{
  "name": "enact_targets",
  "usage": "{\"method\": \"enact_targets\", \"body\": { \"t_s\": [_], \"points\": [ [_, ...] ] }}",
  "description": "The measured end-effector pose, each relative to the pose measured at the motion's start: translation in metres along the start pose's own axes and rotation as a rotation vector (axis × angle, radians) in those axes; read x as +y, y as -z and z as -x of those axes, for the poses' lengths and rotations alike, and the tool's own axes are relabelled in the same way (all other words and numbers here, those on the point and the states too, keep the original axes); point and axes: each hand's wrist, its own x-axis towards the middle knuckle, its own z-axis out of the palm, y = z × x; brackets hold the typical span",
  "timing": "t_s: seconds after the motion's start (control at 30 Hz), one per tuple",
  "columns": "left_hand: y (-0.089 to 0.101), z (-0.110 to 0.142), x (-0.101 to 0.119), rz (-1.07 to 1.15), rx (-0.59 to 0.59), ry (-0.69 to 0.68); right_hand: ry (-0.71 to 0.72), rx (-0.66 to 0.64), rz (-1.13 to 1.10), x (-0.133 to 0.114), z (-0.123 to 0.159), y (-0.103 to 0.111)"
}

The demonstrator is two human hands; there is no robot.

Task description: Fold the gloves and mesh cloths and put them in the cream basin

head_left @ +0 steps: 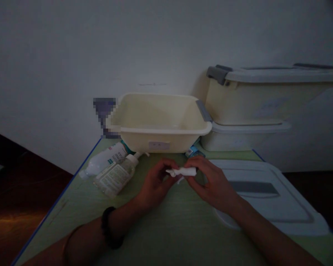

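Note:
A small crumpled white piece (pixel 189 171), like tissue or thin cloth, is pinched between both my hands above the table's middle. My left hand (pixel 155 185) is closed on its left end, thumb and fingertips together. From the other side, my right hand (pixel 215 184) grips the right end with its fingers bent. A thin white strip hangs just below it. Close behind my hands stands an open cream storage bin (pixel 133 142). A blue packet (pixel 193 151) lies by the bin's front right corner, partly covered by my right hand.
A clear pump bottle (pixel 116 175) and a white bottle (pixel 104 160) lie on the green table (pixel 161 236) at left. To the right lies a pale lid (pixel 266 207) with a grey handle. Stacked cream bins (pixel 238 105) stand at the back right against the wall.

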Motion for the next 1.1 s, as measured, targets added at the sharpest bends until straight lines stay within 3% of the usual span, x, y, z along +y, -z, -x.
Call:
{"method": "enact_targets", "body": {
  "t_s": [0.23, 0.4, 0.7, 0.97, 1.1],
  "points": [
    [-0.0005, 0.0004, 0.0029, -0.135, -0.030, 0.027, -0.071, -0.014, 0.003, -0.0030, 0.0007, 0.0054],
    [0.0001, 0.0004, 0.0035, -0.097, -0.035, 0.082, -0.123, -0.020, -0.050, -0.0007, 0.0024, 0.0039],
    [-0.0012, 0.0007, 0.0001, -0.011, -0.019, 0.042, -0.139, -0.063, -0.082, -0.0002, 0.0027, 0.0036],
    [-0.0022, 0.0028, 0.0006, -0.119, -0.031, -0.129, -0.111, -0.084, -0.146, 0.0005, 0.0028, 0.0032],
    [-0.0044, 0.0037, 0.0032, -0.085, 0.009, -0.045, -0.170, -0.013, -0.208, 0.0004, 0.0054, -0.0013]
  ]
}}
